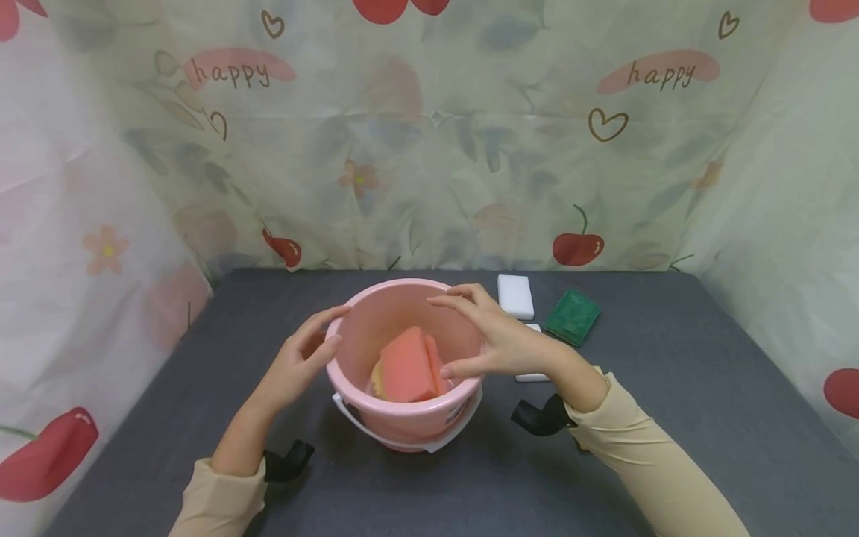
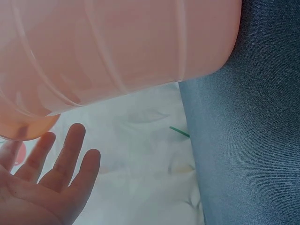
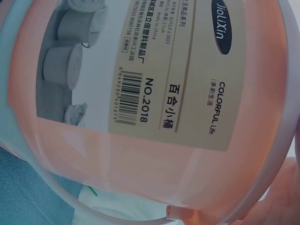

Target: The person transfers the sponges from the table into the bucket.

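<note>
A pink bucket [image 1: 396, 425] stands upright on the dark table, its white handle [image 1: 432, 447] hanging at the front. Inside lie coral-pink sponges [image 1: 407, 369] and a yellowish piece with a wavy edge [image 1: 377, 380], partly hidden. My left hand [image 1: 295, 365] is at the left rim, fingers spread and only slightly bent; in the left wrist view its fingers [image 2: 70, 150] are outstretched near the bucket's mouth. Over the right rim reaches my right hand [image 1: 499, 339], fingers spread and thumb over the bucket's opening. A printed label [image 3: 183, 70] fills the right wrist view.
Right of the bucket, a white block [image 1: 515, 297] lies near the table's back edge. Another white block [image 1: 532, 377] is partly hidden by my right forearm. A green pad [image 1: 572, 317] lies beside them. Patterned curtains [image 1: 436, 149] enclose the back and sides.
</note>
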Available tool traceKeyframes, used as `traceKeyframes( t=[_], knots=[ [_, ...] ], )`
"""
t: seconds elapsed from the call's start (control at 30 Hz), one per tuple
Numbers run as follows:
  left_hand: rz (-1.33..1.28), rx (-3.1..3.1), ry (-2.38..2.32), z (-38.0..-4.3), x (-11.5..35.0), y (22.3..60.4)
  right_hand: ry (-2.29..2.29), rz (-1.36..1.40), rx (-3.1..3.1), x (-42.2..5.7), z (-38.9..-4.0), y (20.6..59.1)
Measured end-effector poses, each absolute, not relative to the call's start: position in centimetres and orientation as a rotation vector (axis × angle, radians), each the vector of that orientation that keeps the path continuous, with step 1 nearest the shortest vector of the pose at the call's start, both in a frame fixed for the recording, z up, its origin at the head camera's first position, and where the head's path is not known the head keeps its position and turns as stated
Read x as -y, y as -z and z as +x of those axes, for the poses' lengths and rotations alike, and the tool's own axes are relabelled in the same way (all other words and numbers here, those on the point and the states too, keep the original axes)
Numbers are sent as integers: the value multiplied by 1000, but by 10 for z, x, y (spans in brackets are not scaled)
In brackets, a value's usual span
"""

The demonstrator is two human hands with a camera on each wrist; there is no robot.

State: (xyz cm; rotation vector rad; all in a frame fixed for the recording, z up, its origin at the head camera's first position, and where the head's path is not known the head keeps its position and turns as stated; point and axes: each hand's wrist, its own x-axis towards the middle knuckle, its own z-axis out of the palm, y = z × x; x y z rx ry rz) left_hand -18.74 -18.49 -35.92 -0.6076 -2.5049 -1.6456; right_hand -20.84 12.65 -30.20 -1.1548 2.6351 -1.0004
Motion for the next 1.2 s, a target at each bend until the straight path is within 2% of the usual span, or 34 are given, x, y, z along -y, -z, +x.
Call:
traceKeyframes(
  t=[0.67, 1.2],
  knots=[
    [-590, 2527, 1624, -187, 184, 358, 1111, -1218, -2715, -143, -206, 297],
    [-592, 2523, 1631, -186, 183, 357, 1247, -1103, -2824, -177, -219, 306]
  ],
)
